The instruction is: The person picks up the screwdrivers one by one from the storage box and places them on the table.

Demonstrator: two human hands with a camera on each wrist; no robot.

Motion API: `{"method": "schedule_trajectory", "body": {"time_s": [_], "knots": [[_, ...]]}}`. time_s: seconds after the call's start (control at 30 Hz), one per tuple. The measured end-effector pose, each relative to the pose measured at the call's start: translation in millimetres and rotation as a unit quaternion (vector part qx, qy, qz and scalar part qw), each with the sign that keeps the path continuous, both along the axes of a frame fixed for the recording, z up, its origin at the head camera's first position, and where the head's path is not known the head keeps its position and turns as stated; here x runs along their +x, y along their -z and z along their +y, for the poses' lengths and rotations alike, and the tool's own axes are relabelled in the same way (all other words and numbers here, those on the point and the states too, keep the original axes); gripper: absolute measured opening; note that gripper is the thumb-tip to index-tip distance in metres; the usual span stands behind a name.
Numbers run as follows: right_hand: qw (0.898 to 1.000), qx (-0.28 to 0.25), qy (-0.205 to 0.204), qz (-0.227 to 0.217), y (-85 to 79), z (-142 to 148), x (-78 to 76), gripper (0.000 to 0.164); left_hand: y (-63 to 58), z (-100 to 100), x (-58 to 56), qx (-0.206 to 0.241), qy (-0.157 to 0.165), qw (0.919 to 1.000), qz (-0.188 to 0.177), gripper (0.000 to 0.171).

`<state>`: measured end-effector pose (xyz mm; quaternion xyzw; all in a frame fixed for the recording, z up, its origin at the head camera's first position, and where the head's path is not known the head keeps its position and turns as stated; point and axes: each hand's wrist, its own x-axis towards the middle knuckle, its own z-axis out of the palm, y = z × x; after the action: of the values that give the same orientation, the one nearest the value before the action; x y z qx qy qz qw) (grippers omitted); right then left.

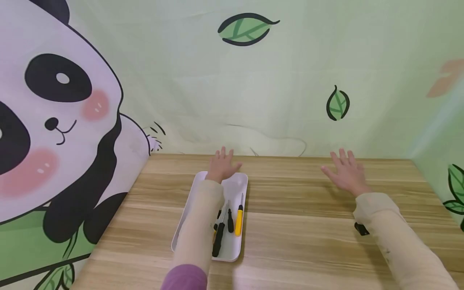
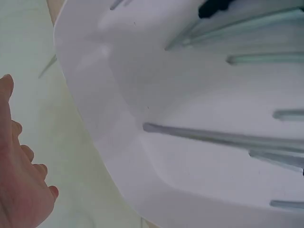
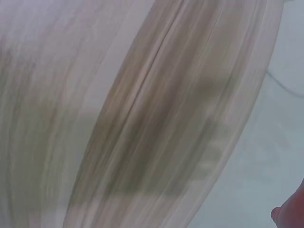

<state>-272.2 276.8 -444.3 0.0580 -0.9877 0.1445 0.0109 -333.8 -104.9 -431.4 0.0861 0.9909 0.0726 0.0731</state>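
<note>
My left hand (image 1: 222,165) is stretched out over the far end of a white tray (image 1: 193,197), fingers spread and holding nothing. Several screwdrivers lie in that tray, among them a yellow-handled screwdriver (image 1: 239,221) along the right side and a black-handled screwdriver (image 1: 218,239) partly beside my sleeve. A smaller black screwdriver (image 1: 230,221) lies between these two. My forearm hides the tray's left part. In the left wrist view, metal shafts (image 2: 199,135) point toward the tray's end. To the right, my right hand (image 1: 348,174) hovers over the wooden table with fingers spread, nothing in it.
The wooden table (image 1: 290,237) runs back to a pale green printed backdrop (image 1: 282,80) with leaves and a large panda (image 1: 72,121) at left. A small black object (image 1: 361,228) shows at the underside of my right sleeve.
</note>
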Motion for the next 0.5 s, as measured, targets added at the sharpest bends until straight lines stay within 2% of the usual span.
{"method": "schedule_trajectory", "body": {"time_s": [0.27, 0.5], "knots": [[1.0, 0.009, -0.028, 0.001, -1.7, -15, -0.9, 0.078, 2.2, -22, 6.3, -0.025, 0.016, 0.9995, 0.008, 0.069], [0.999, 0.006, -0.054, 0.005, -0.3, -27, 2.3, 0.077, 0.5, -38, 15.6, -0.021, 0.04, 0.9989, 0.012, 0.067]]}}
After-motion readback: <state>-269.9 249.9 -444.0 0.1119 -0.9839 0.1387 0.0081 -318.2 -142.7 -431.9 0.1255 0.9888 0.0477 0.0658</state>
